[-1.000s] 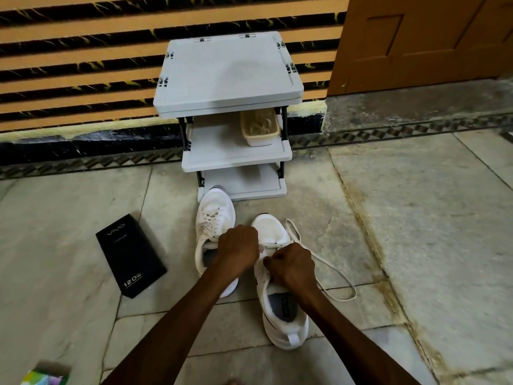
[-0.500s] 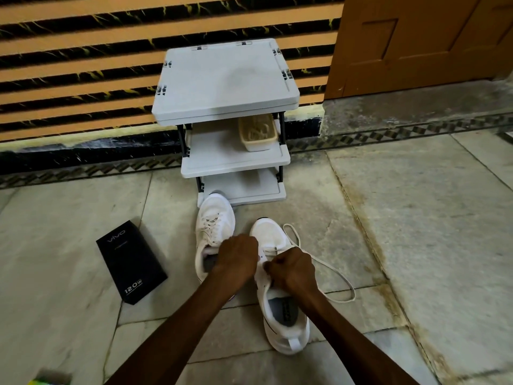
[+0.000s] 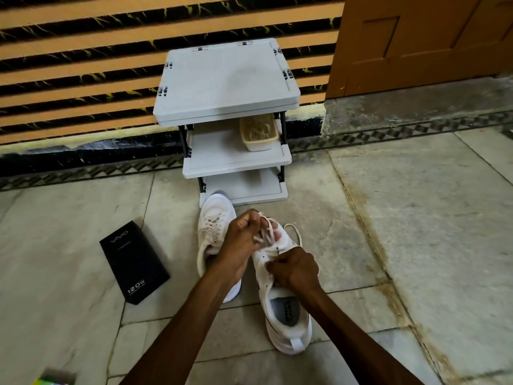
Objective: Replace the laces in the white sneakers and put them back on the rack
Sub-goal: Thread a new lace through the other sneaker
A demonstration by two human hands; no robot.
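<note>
Two white sneakers lie on the floor in front of the grey three-shelf rack [image 3: 227, 87]. The left sneaker [image 3: 213, 226] is laced and points at the rack. The right sneaker [image 3: 286, 309] lies nearer me, its heel toward me. My left hand [image 3: 244, 234] is raised over its toe and grips a bunch of white lace [image 3: 266, 234]. My right hand [image 3: 294, 269] pinches the lace at the shoe's eyelets. A loop of lace [image 3: 294, 232] shows beside the toe on the right.
A black phone box [image 3: 134, 262] lies on the floor left of the sneakers. A beige basket [image 3: 259, 133] with laces sits on the rack's middle shelf. A colourful packet [image 3: 52, 380] shows at the bottom left. A wooden door [image 3: 416, 43] stands at the back right.
My left hand has lifted up and forward, pulling lace out of the right sneaker. The long loop that lay on the floor to the right has been drawn in. The view has tilted slightly.
</note>
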